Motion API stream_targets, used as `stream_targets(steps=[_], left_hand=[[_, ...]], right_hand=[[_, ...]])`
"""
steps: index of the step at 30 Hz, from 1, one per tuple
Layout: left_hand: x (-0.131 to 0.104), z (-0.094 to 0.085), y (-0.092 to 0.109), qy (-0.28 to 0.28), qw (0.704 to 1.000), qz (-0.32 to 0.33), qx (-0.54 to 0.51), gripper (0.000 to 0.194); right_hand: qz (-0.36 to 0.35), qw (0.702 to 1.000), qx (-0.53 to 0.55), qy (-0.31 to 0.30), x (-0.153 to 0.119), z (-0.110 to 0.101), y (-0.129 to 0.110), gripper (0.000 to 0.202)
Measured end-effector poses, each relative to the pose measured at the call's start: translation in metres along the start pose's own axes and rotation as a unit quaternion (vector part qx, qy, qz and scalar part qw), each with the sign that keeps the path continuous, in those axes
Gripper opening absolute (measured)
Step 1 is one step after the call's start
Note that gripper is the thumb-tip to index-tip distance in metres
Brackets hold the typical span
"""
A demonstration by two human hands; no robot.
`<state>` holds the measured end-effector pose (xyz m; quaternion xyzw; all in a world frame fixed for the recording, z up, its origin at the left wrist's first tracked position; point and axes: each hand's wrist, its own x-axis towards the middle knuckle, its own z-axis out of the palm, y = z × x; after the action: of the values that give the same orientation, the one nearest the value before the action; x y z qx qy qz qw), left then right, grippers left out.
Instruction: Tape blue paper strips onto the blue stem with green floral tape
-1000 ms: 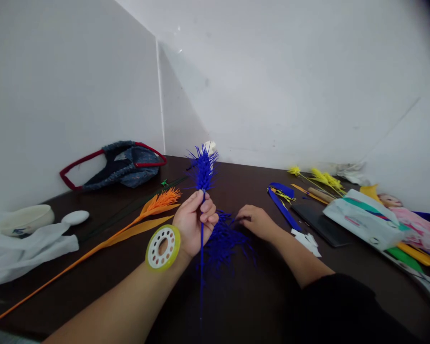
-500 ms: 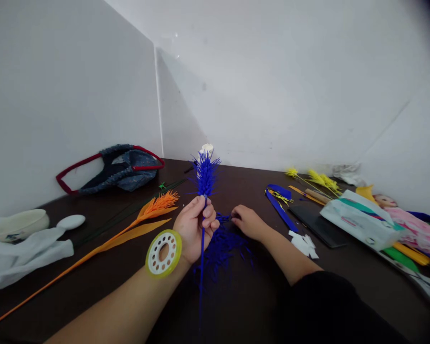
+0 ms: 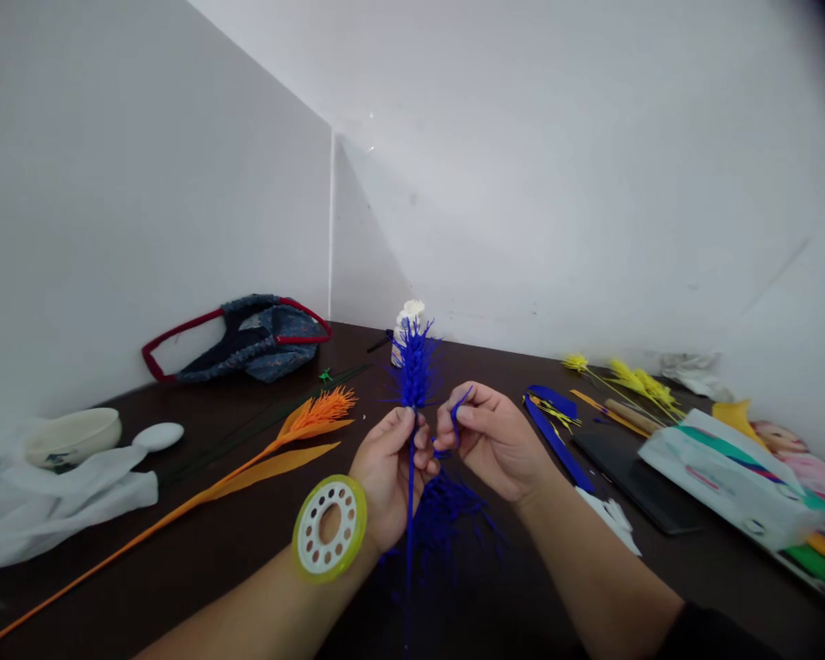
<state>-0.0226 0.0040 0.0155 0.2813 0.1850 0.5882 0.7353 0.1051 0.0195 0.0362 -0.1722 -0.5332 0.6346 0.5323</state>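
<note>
- Dark brown counter (image 3: pixel 495 362) runs back to a pale wall (image 3: pixel 522 211); its rear edge is a straight line behind the white bottle (image 3: pixel 398 349).
- Open room lies beyond the right hand (image 3: pixel 501 445), between that bottle and the yellow flower heads (image 3: pixel 643 378).
- On the right, a strip of counter separates the right forearm from the blue strips (image 3: pixel 556 442) and black board (image 3: pixel 632 483).
- On the left, the orange stalk (image 3: pixel 234 477) runs diagonally, its bristled tip near the left hand (image 3: pixel 390 467); a yellow-rimmed tape roll (image 3: pixel 361 527) sits at that wrist.
- Between both forearms, a pile of blue pieces (image 3: pixel 446 518) lies on the counter.
- The blue spike (image 3: pixel 414 371) stands nearly upright above the left hand, which is closed around it just under the head.
- Deep blue, it has packed grain-like lobes, fine bristles spreading outward and a thin straight stem hanging below.
- The right hand pinches a slim, pointed blue sliver (image 3: pixel 459 405) just beside the left fingers.
</note>
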Motion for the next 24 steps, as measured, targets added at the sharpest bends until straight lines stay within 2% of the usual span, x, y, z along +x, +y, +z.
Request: stream_targets(steps=[9, 16, 24], left_hand=[[-0.001, 0.001, 0.001, 0.01, 1.0, -0.001, 0.005, 0.013], [0.0, -0.003, -0.004, -0.014, 1.0, -0.006, 0.018, 0.015], [-0.001, 0.001, -0.006, -0.006, 0.999, -0.029, 0.026, 0.017]], right_hand=[[-0.122, 0.978, -0.113, 0.123, 0.006, -0.003, 0.006, 0.012], [-0.111, 0.979, -0.105, 0.133, 0.004, 0.011, 0.012, 0.007], [-0.12, 0.969, -0.131, 0.169, 0.006, 0.007, 0.023, 0.007]])
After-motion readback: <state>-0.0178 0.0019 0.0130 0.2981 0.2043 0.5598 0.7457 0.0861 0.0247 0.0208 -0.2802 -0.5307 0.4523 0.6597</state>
